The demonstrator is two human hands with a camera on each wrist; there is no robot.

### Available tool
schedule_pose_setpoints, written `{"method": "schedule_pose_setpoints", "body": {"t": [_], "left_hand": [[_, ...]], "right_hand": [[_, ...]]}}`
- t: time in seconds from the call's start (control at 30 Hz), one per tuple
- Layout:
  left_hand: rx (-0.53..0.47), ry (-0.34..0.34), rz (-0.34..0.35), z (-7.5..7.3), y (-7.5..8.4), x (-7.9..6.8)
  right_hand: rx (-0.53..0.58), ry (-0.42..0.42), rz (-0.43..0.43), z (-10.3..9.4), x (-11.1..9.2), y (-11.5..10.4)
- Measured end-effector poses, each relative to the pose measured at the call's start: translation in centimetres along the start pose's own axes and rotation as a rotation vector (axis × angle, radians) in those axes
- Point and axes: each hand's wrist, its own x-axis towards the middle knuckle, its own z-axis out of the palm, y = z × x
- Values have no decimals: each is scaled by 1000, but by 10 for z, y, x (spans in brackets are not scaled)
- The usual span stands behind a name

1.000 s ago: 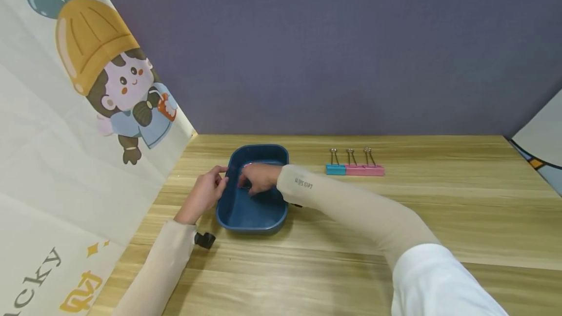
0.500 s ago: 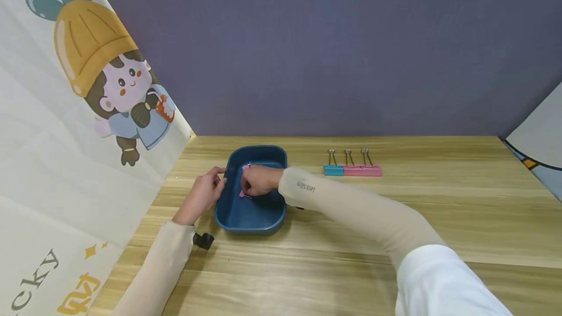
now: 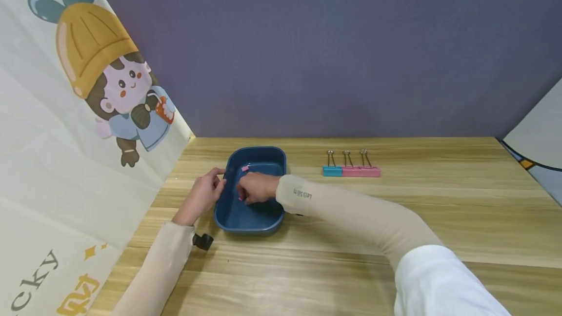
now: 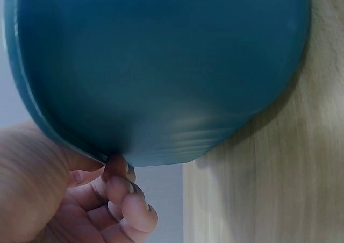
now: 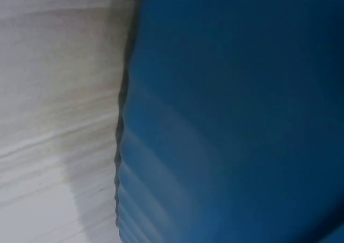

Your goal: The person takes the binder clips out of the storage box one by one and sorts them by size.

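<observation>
A deep blue plastic bin [image 3: 250,218] stands on the wooden table. With thumb and fingers my left hand [image 3: 204,193] pinches its left rim; the left wrist view shows these fingers [image 4: 119,168] at the edge of the bin. My right hand [image 3: 260,187] reaches down inside the bin, its fingers curled round a small pink binder clip [image 3: 240,199], mostly hidden beneath them. Just behind that hand, another pink piece [image 3: 245,168] lies in the bin, partly covered. The right wrist view holds only the bin's ribbed outer wall [image 5: 161,146] and the tabletop.
Right of the bin, a blue binder clip [image 3: 332,171] and pink binder clips [image 3: 361,172] stand in a row, wire handles up. A dark panel [image 3: 333,52] rises behind the table [image 3: 333,277]; a printed white sheet [image 3: 52,160] borders the left.
My right hand has shifted slightly toward me inside the bin, and the pink clip under its fingers has moved with it. More of the pink piece behind shows. The left hand keeps its place.
</observation>
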Motion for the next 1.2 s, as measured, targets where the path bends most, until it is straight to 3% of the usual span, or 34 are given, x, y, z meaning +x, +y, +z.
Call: {"method": "schedule_pose_setpoints", "body": {"t": [0.27,0.67,1.2], "left_hand": [[0,-10,-3,-1,0,1],[3,-24,-22,-2,2,0],[3,-12,-8,0,1,0]], "right_hand": [[-29,26,-32,-4,-5,10],[-49,22,111,2,-3,7],[-43,16,55,0,-13,7]]}}
